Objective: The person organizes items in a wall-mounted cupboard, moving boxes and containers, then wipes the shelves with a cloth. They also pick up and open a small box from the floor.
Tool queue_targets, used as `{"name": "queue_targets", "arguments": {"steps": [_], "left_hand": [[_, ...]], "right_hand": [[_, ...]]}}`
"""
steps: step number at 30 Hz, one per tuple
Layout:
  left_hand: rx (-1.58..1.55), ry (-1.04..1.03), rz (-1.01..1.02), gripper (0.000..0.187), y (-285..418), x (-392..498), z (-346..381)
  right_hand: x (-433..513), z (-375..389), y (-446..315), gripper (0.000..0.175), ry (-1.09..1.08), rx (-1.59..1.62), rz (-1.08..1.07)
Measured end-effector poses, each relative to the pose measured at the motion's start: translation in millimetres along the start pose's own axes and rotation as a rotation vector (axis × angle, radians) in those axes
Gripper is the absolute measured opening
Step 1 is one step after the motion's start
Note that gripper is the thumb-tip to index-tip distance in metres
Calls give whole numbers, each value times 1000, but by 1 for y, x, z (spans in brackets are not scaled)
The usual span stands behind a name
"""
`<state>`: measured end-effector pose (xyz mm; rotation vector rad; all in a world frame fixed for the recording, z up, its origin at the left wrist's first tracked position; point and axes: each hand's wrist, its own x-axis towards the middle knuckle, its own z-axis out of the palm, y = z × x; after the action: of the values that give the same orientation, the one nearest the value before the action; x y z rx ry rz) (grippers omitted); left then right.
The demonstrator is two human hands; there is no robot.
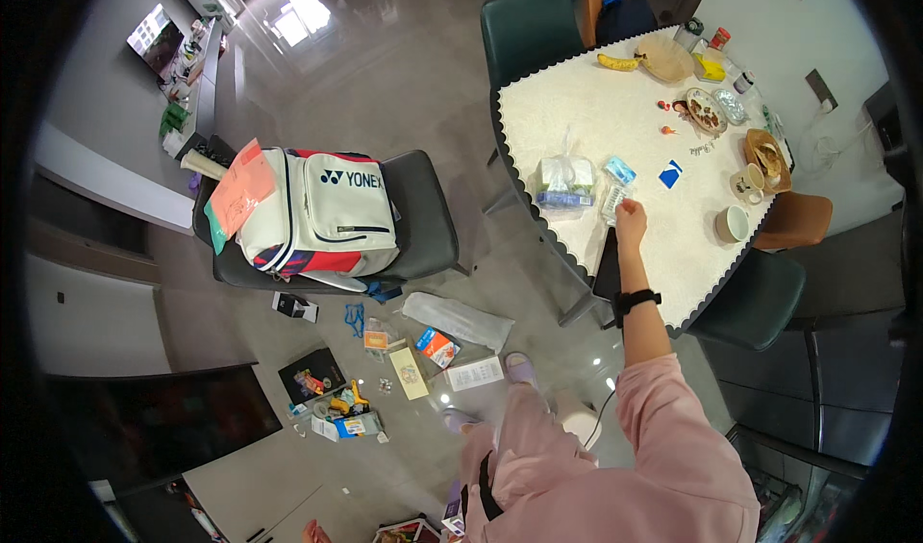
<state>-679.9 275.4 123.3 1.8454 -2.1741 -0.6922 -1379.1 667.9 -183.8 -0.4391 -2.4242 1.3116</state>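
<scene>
My right hand [632, 220], fingers curled, reaches over the round table with a white cloth [649, 255]. It lies at the edge of a clear-and-white packet [613, 203]; whether it grips the packet cannot be told. A black flat object [608, 269] lies under my right wrist at the table's edge. Beyond the packet are a light-blue packet [620, 170] and a bagged pack of tissues [566, 182]. A blue and white card [670, 174] lies to the right. Only a few fingers of my left hand [315, 533] show at the bottom edge, away from the table; what they hold is hidden.
Mugs [732, 224], a basket [767, 161], a plate of food [707, 110] and a banana [618, 62] stand on the table. A white Yonex backpack [346, 204] rests on a black chair [425, 219]. Boxes [409, 372] and a plastic-wrapped bundle [458, 318] lie on the floor by my feet.
</scene>
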Motion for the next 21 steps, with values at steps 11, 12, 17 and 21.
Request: {"name": "queue_targets", "arguments": {"steps": [11,12,17,21], "left_hand": [[-112,73,-165,22,41,2,59],[8,30,8,21,39,-1,54],[82,58,-29,18,34,-21,37],[80,113,-118,18,12,-36,24]], "right_hand": [[13,70,-63,64,-424,86,-327],[14,82,-65,67,-468,-54,-414],[52,112,-40,30,-401,-258,-414],[102,106,-15,29,-110,-305,-473]]}}
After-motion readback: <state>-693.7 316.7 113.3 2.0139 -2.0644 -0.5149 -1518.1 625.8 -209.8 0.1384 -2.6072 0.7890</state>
